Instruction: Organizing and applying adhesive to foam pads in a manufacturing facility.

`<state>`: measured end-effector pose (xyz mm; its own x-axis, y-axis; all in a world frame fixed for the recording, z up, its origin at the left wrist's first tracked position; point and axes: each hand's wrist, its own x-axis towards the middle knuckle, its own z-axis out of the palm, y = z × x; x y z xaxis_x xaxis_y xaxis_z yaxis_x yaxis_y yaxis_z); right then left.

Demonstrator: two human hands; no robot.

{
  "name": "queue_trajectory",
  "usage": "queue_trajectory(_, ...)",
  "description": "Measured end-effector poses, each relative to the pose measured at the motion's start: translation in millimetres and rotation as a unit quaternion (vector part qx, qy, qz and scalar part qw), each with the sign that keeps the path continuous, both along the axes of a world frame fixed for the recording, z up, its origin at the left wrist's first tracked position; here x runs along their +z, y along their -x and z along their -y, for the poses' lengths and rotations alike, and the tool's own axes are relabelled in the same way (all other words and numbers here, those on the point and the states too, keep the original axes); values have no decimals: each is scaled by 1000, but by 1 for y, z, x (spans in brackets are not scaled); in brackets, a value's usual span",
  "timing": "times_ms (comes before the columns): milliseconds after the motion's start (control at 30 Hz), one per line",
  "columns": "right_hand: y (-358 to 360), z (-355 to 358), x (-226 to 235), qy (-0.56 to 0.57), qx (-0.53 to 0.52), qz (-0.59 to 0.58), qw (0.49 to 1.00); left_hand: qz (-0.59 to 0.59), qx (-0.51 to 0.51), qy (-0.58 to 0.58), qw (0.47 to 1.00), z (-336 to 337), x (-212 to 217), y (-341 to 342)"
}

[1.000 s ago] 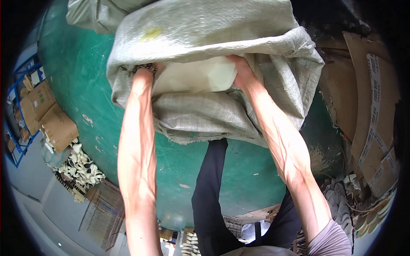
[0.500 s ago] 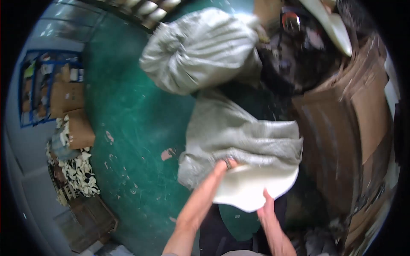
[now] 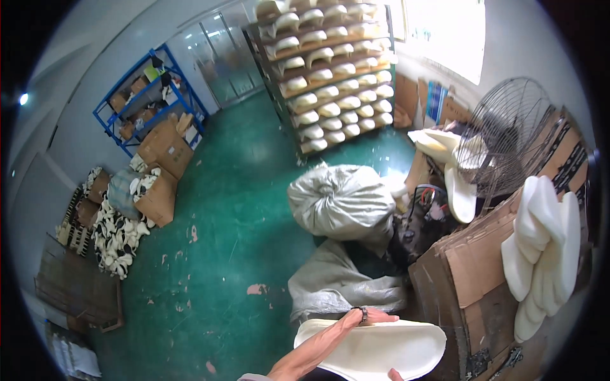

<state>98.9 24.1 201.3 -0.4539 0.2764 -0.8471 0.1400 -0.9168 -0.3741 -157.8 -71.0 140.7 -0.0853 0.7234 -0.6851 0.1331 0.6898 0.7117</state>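
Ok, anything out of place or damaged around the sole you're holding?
The white sole under the left hand looks intact. The green floor has worn patches, an emptied grey sack lies crumpled, and white soles are piled loosely on the cardboard boxes.

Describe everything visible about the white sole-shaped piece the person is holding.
The sole is a long, flat, off-white piece with rounded ends, looking like foam or soft rubber, plain and unmarked. It lies roughly level at the bottom of the view, above the green floor, just in front of the emptied grey sack. The left hand rests on its upper edge; a fingertip of the right hand touches its lower edge.
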Motion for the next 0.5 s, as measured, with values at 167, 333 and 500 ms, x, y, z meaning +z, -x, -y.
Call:
queue_trajectory(167, -62, 31, 56, -108, 17, -5, 994, -158, 100, -167, 968, 42, 88, -58)
queue_trajectory(333, -124, 59, 121, -404, 24, -83, 911, 63, 371, -449, 811, 130, 155, -159)
queue_trajectory(500, -165, 57, 195, -770, 198, -283, 537, 320, 520, -555, 565, 153, 135, -242)
